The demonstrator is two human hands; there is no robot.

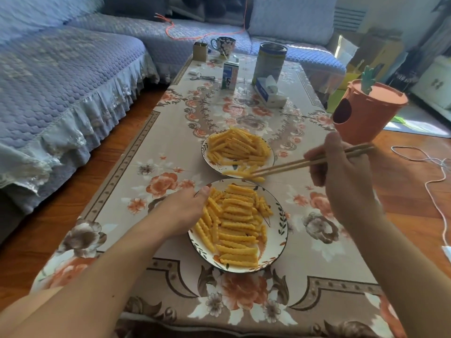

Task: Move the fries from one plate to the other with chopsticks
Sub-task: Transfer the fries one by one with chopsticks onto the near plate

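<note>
Nearest the camera, the left hand (181, 211) grips the left rim of the round white leaf-patterned near plate (280, 223), heaped with crinkle-cut yellow fries (234, 223).

Farther out, the right hand (341, 176) holds a pair of pale wooden chopsticks (305, 163), fingers curled round them, their tips at a few loose fries (240, 172) on the near edge of the matching white far plate (207, 157), which carries its own pile of fries. Both plates sit almost touching on the floral beige tablecloth (136, 181). Beyond stand a small milk carton (230, 75), a tall metal tin (268, 63) and a tissue box (269, 92).
</note>
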